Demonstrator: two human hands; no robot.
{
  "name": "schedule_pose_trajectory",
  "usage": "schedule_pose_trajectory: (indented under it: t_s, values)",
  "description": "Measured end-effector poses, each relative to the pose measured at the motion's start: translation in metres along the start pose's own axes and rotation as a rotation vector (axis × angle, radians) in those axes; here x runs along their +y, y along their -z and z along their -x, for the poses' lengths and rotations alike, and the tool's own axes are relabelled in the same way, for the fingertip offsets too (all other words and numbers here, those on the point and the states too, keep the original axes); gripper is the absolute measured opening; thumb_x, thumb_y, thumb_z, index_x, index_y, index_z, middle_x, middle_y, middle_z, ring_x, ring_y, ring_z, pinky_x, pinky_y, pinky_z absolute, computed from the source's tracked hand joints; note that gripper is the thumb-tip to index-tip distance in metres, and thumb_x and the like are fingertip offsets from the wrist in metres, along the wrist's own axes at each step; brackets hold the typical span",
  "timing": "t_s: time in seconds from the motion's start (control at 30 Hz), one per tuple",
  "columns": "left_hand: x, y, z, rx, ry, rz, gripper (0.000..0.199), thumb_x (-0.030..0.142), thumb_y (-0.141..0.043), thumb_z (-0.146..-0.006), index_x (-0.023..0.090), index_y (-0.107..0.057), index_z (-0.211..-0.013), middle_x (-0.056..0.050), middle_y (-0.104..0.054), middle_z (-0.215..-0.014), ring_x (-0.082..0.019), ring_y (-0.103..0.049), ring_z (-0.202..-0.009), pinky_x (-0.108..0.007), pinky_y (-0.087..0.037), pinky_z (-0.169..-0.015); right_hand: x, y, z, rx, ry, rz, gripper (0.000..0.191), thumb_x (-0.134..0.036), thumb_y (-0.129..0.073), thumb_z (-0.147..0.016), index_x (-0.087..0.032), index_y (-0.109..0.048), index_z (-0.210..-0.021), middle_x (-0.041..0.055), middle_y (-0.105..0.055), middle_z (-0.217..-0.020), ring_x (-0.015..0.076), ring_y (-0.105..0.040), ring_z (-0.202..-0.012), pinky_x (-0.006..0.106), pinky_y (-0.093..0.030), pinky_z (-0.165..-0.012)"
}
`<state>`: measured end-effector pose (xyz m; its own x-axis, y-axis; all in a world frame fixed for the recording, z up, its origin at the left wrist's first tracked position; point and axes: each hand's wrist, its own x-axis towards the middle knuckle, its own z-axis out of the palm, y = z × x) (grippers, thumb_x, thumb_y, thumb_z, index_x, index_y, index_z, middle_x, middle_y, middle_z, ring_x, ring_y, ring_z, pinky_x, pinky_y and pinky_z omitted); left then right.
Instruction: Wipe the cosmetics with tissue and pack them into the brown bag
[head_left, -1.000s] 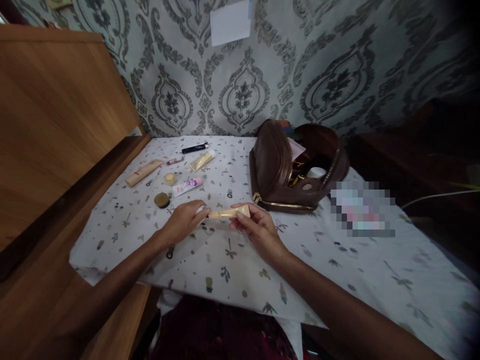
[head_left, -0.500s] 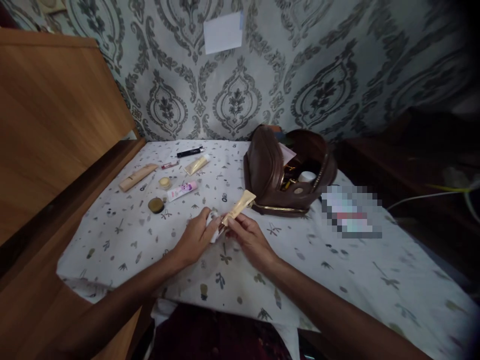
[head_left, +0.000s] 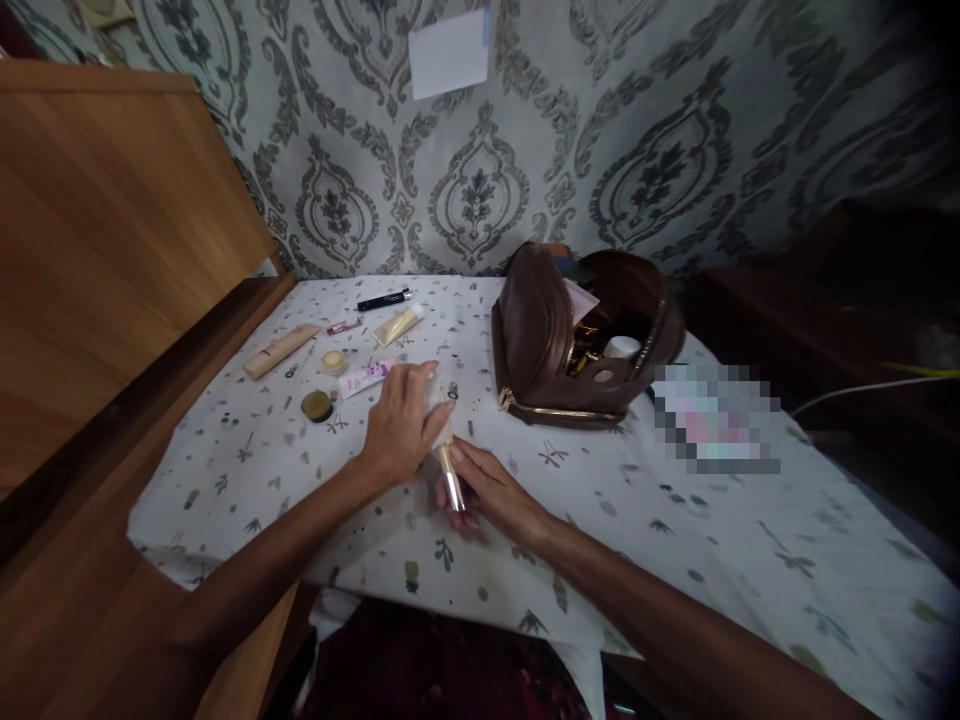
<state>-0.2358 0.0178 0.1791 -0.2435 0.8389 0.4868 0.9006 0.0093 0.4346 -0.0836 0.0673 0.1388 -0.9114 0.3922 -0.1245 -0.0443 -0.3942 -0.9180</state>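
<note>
My right hand (head_left: 491,490) is closed around a slim cream tube (head_left: 447,458) with a shiny metallic cap, which points down toward me. My left hand (head_left: 401,425) grips a thin white tissue (head_left: 437,392) against the tube's upper end, its fingers bent over it. Part of the tube is hidden by the tissue and fingers. Just beyond my left hand lies a white and pink tube (head_left: 366,379), partly covered by the fingers. A small dark round lid (head_left: 316,405) and a little pot of pale cream (head_left: 333,362) sit to its left.
An open brown zip bag (head_left: 529,320) with items inside stands at the right. Farther left lie a beige tube (head_left: 281,352), a small reddish tube (head_left: 343,327), a pale yellow tube (head_left: 399,325) and a black pen-like stick (head_left: 384,300). A wooden panel (head_left: 127,170) borders the left.
The cream tube has turned, so its metallic cap now points toward me. My left hand has moved up with the tissue to the tube's far end; my right hand has shifted lower.
</note>
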Motion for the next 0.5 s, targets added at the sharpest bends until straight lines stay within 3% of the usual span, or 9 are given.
schedule_pose_trajectory:
  t_s: [0.07,0.13,0.2,0.37,0.43,0.5]
  values:
    - [-0.004,0.005,-0.013,-0.053,0.054,0.147,0.026,0.038,-0.043,-0.098,0.017,-0.058,-0.101,-0.004,-0.061,-0.09,-0.02,-0.058,-0.087,-0.03,-0.045,-0.079,-0.002,0.0,0.0,-0.025,-0.025,-0.008,0.048,-0.064,-0.06,-0.085,-0.021,-0.06,-0.107,-0.0017,-0.064,-0.063,0.0103,-0.054,-0.042,0.02,-0.028,-0.036]
    - [-0.008,0.007,-0.021,-0.085,0.115,0.287,0.028,0.038,-0.046,-0.096,0.019,-0.054,-0.078,0.002,-0.052,-0.068,-0.015,-0.051,-0.068,-0.026,-0.041,-0.067,-0.005,0.001,0.0,-0.042,-0.047,-0.057,0.051,-0.061,-0.063,-0.085,-0.02,-0.061,-0.116,-0.0022,-0.063,-0.062,0.0095,-0.053,-0.043,0.019,-0.026,-0.036]
    - [-0.013,0.009,-0.025,-0.042,0.167,0.392,0.031,0.039,-0.05,-0.093,0.019,-0.05,-0.07,0.004,-0.044,-0.062,-0.013,-0.045,-0.063,-0.024,-0.037,-0.063,-0.008,0.001,0.001,-0.061,-0.071,-0.142,0.049,-0.054,-0.069,-0.083,-0.019,-0.064,-0.117,-0.0014,-0.064,-0.065,0.0093,-0.054,-0.046,0.02,-0.026,-0.038]
    - [-0.026,0.017,-0.028,0.083,0.281,0.56,0.032,0.046,-0.053,-0.09,0.019,-0.05,-0.073,0.005,-0.043,-0.063,-0.012,-0.041,-0.061,-0.022,-0.036,-0.06,-0.015,0.003,0.002,-0.117,-0.128,-0.305,0.037,-0.036,-0.083,-0.074,-0.015,-0.072,-0.102,0.0053,-0.071,-0.085,0.0103,-0.063,-0.066,0.021,-0.044,-0.055]
    - [-0.028,0.02,-0.027,0.109,0.314,0.52,0.03,0.047,-0.05,-0.092,0.02,-0.054,-0.081,0.004,-0.048,-0.067,-0.012,-0.044,-0.063,-0.023,-0.037,-0.06,-0.014,0.004,0.0,-0.091,-0.105,-0.289,0.035,-0.032,-0.084,-0.073,-0.015,-0.073,-0.101,0.0054,-0.071,-0.087,0.0097,-0.063,-0.068,0.021,-0.044,-0.058]
    - [-0.024,0.019,-0.021,0.122,0.337,0.463,0.027,0.046,-0.05,-0.093,0.02,-0.057,-0.1,0.0,-0.058,-0.083,-0.015,-0.054,-0.076,-0.024,-0.042,-0.068,-0.011,0.005,-0.001,-0.02,-0.045,-0.241,0.035,-0.032,-0.084,-0.072,-0.017,-0.072,-0.101,0.0026,-0.069,-0.082,0.0088,-0.06,-0.063,0.021,-0.041,-0.053]
